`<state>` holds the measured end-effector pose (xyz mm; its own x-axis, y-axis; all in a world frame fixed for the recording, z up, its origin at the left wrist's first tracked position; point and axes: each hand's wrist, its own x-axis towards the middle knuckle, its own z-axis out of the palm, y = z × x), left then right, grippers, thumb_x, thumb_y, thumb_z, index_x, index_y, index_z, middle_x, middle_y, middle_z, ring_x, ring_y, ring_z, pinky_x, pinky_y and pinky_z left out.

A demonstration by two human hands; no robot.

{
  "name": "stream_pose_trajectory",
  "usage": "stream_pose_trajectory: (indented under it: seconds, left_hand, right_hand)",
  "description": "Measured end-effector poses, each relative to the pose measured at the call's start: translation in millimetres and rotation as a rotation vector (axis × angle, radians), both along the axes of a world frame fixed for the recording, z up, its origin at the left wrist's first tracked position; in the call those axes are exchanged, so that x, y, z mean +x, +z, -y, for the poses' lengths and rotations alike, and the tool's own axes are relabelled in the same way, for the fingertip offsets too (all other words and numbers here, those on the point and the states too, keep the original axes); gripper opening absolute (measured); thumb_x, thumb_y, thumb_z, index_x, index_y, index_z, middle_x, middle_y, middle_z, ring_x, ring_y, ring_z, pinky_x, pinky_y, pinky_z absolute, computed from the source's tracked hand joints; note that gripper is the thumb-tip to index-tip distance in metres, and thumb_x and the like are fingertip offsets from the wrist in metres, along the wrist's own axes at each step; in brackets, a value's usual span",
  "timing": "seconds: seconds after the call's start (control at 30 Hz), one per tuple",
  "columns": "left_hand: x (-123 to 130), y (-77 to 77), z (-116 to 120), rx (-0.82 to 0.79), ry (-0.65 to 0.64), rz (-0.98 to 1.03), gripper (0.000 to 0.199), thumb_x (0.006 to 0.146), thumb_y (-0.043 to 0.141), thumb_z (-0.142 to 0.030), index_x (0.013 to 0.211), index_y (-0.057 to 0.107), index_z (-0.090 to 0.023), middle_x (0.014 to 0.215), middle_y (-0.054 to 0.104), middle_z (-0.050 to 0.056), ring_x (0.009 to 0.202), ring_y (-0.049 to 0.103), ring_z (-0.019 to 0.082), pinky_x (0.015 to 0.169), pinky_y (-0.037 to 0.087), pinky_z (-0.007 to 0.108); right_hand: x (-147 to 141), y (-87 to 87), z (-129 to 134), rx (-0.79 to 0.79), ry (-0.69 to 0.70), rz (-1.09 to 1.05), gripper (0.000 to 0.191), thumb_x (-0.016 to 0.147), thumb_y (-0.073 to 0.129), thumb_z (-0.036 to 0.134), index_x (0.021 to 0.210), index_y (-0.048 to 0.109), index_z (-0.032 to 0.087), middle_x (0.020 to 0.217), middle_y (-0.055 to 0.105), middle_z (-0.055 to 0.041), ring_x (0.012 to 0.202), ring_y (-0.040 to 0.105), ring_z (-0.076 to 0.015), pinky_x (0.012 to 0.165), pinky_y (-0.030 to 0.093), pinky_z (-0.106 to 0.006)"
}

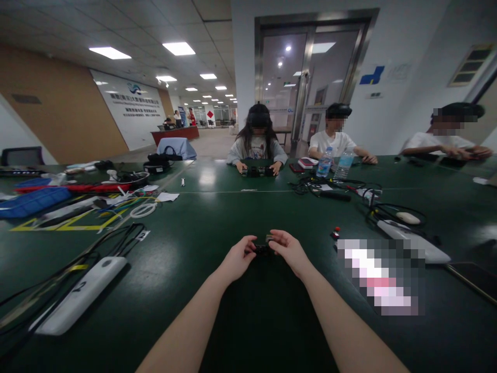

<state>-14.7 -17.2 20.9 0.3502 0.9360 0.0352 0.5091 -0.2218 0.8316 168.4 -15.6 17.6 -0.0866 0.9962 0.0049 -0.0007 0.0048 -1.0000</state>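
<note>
Both my hands are at the middle of the dark green table (174,280). My left hand (241,256) has its fingers curled round the left end of a small dark object (262,249). At the other end, my right hand (288,249) holds the same object with thumb and fingers. A small brownish piece (268,238) shows by the right fingertips. What exactly the dark object is cannot be made out, and the fingers cover its ends.
White power strips lie left (83,295) and right (413,241) with black cables. A small red and black item (336,233) is beside a pixelated area. Bottles (324,163) stand farther back. Three people sit across the table. A blue tray (34,201) is at left.
</note>
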Motion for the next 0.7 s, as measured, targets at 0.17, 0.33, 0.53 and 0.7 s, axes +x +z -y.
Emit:
stream_pose_trajectory:
  seconds: [0.17,0.33,0.53,0.7]
  left_hand:
    - [0.0,4.4,1.6,0.021,-0.025,-0.009,0.037,0.076,0.044,-0.014,0.112,0.045,-0.024,0.096,0.054,0.001,0.084,0.053,0.011,0.075,0.045,0.025]
    - [3.7,2.3,0.0,0.033,0.023,0.029,0.035,0.079,0.043,-0.025,0.113,0.046,-0.022,0.09,0.058,0.001,0.081,0.055,0.012,0.073,0.044,0.026]
    - [7.8,4.3,-2.6,0.014,0.092,-0.02,0.041,0.078,0.042,-0.041,0.113,0.052,-0.021,0.101,0.06,0.005,0.086,0.055,0.016,0.074,0.043,0.029]
    - [10.0,4.2,-5.6,0.052,0.037,-0.051,0.037,0.077,0.044,-0.04,0.107,0.057,-0.022,0.1,0.061,0.004,0.088,0.055,0.017,0.077,0.041,0.029]
  right_hand:
    - [1.5,2.3,0.7,0.006,-0.01,0.071,0.031,0.065,0.062,0.026,0.095,0.058,0.021,0.095,0.063,-0.0036,0.087,0.057,-0.0175,0.073,0.044,-0.032]
    - [-1.4,3.2,0.2,0.025,0.031,0.092,0.032,0.064,0.064,0.026,0.095,0.059,0.02,0.091,0.064,-0.0029,0.086,0.058,-0.0167,0.08,0.043,-0.033]
    - [-4.8,4.8,1.8,0.039,0.094,0.176,0.03,0.065,0.063,0.025,0.095,0.06,0.02,0.086,0.064,-0.0021,0.082,0.059,-0.0167,0.078,0.044,-0.034]
    - [-4.6,6.9,3.8,0.06,0.101,0.231,0.031,0.067,0.062,0.026,0.097,0.06,0.021,0.093,0.064,-0.0025,0.087,0.058,-0.0171,0.08,0.044,-0.034]
